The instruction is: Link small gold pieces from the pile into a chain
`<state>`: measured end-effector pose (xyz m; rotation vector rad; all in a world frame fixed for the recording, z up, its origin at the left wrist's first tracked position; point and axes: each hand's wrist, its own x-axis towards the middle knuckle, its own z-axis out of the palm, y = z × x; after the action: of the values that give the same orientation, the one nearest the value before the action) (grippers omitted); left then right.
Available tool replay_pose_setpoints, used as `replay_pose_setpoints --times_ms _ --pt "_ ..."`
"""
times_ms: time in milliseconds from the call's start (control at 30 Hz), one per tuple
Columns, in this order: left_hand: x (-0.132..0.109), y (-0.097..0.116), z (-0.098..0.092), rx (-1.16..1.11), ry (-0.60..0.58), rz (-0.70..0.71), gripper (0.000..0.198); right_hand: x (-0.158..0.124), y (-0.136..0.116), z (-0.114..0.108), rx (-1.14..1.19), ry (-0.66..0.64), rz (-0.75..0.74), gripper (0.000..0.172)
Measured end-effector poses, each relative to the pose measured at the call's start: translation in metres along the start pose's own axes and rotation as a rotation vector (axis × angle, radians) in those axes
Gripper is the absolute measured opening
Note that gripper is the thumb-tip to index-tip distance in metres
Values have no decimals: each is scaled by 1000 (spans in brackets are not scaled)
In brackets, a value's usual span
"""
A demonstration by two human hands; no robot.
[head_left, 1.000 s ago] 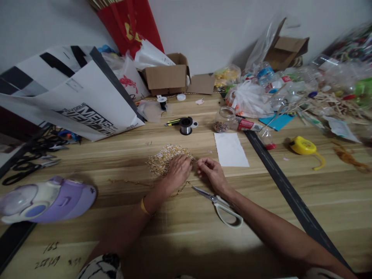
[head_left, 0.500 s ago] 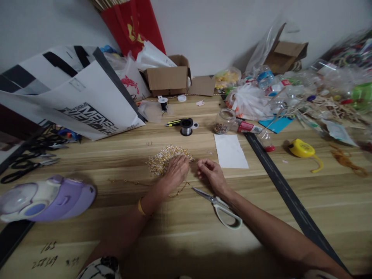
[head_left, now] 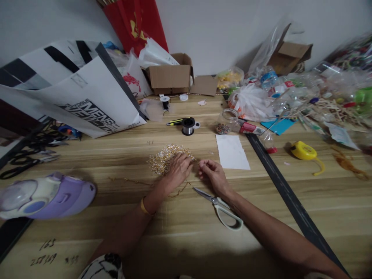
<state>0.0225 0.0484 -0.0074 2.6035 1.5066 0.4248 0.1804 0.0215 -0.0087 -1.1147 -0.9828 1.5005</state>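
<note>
A heap of fine gold and silver beaded strands (head_left: 162, 158) lies mid-table. My left hand (head_left: 180, 169) rests over its right side, fingers bent down and pressed together; what their tips hold is hidden. Just right of it, my right hand (head_left: 214, 177) is closed in a pinch, thumb against forefinger, on something too small to make out. A thin dark line shows in the narrow gap between both hands. Below them lies a gold beaded chain (head_left: 180, 190), partly covered by my left wrist. Scissors with pale handles (head_left: 229, 219) lie beside my right forearm.
Beyond the hands are a wire spool (head_left: 188, 126), a yellow-black cutter (head_left: 176, 121) and a jar of beads (head_left: 228, 122). White paper (head_left: 232, 152) and a yellow tape measure (head_left: 303, 150) are to the right. At left sit a purple-white case (head_left: 64, 197) and several black scissors (head_left: 23, 161).
The view has shifted slightly. My left fingers have moved a little right and spread slightly over the heap's edge; my right hand keeps its pinch almost in place.
</note>
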Motion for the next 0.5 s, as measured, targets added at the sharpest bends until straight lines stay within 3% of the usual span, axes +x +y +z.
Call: replay_pose_setpoints --times_ms 333,500 --pt "4 -1 6 79 -12 46 15 0 1 0 25 0 14 30" --pt "5 -5 3 10 -3 30 17 0 1 0 17 1 9 29"
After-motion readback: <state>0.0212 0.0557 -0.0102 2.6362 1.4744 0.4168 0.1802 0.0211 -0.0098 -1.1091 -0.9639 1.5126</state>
